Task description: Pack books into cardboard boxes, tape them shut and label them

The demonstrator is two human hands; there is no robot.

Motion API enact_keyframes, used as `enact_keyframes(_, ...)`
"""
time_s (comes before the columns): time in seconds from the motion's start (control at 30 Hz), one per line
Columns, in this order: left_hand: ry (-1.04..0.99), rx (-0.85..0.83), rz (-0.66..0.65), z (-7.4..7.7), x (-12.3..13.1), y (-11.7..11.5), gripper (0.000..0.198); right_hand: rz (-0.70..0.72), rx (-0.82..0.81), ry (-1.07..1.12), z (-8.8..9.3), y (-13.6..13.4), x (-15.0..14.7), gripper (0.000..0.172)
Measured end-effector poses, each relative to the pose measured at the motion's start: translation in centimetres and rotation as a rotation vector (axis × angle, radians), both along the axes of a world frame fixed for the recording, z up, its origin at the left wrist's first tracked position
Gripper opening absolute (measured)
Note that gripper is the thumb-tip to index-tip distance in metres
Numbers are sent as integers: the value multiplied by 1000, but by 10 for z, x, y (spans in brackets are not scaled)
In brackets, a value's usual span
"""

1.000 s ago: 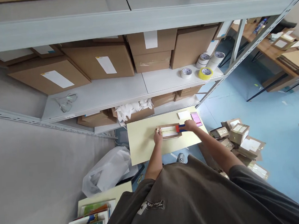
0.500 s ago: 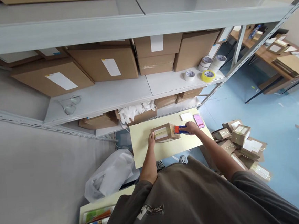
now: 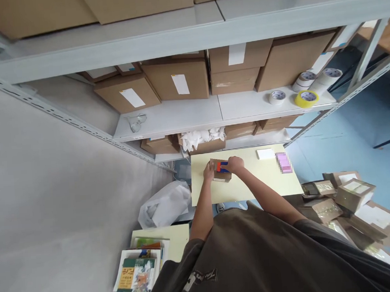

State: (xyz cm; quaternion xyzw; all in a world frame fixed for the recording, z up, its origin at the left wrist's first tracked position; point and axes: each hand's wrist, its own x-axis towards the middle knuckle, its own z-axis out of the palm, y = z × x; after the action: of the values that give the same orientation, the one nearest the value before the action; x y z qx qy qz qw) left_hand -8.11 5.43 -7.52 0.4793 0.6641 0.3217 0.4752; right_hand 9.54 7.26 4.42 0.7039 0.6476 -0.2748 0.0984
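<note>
A small cardboard box (image 3: 220, 175) rests on the pale yellow table (image 3: 252, 184), a white label partly showing on its near side. My left hand (image 3: 208, 172) grips the box at its left end. In my right hand (image 3: 235, 164) is a blue and orange tape dispenser (image 3: 222, 166), pressed against the top of the box. My fingers cover part of its handle. To the right on the table are a white pad (image 3: 265, 154) and a phone with a pink screen (image 3: 284, 163).
Grey shelving (image 3: 179, 120) with cardboard boxes stands ahead, tape rolls (image 3: 306, 98) on its middle shelf. Packed boxes (image 3: 356, 194) are piled on the floor at right. A white plastic bag (image 3: 166, 204) and books (image 3: 137, 274) lie at left.
The tape dispenser has moved from the box's right end to over its top. The box looks turned, its large label no longer facing up. My view has shifted left.
</note>
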Motion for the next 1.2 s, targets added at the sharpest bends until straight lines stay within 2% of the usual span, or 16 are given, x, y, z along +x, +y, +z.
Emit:
enact_keyframes(0.1,63,-33,-3,-2,33,-7,49,14,-27,-68,9,-3,25,73)
enact_keyframes(0.2,130,-47,-20,-6,87,-15,48,-13,-30,-116,13,-10,69,73)
enact_keyframes(0.3,186,-36,-63,-9,149,-22,50,-65,-22,-137,12,-24,128,74)
enact_keyframes(0.4,240,-38,-105,-11,197,-24,54,-119,-19,-143,10,-48,205,74)
enact_keyframes(0.47,276,-50,-124,-12,215,-22,55,-160,-24,-164,9,-68,261,73)
enact_keyframes(0.53,287,-54,-141,-14,221,-18,55,-223,-32,-207,7,-87,310,72)
enact_keyframes(0.63,261,-32,-157,-19,215,-12,52,-295,-59,-214,-2,-104,348,71)
enact_keyframes(0.7,242,-16,-163,-23,203,-9,51,-306,-58,-191,-15,-104,346,71)
enact_keyframes(0.77,218,0,-171,-26,186,-3,51,-312,-38,-144,-30,-98,326,71)
enact_keyframes(0.93,230,-49,-170,-31,114,25,49,-306,9,72,-60,-77,240,68)
enact_keyframes(1.03,347,-126,-36,-32,64,38,44,-240,22,121,-64,-62,180,67)
enact_keyframes(1.1,355,-113,15,-34,42,39,44,-186,16,105,-63,-50,142,68)
enact_keyframes(1.2,257,-70,-89,-38,33,36,44,-150,-18,61,-58,-31,98,70)
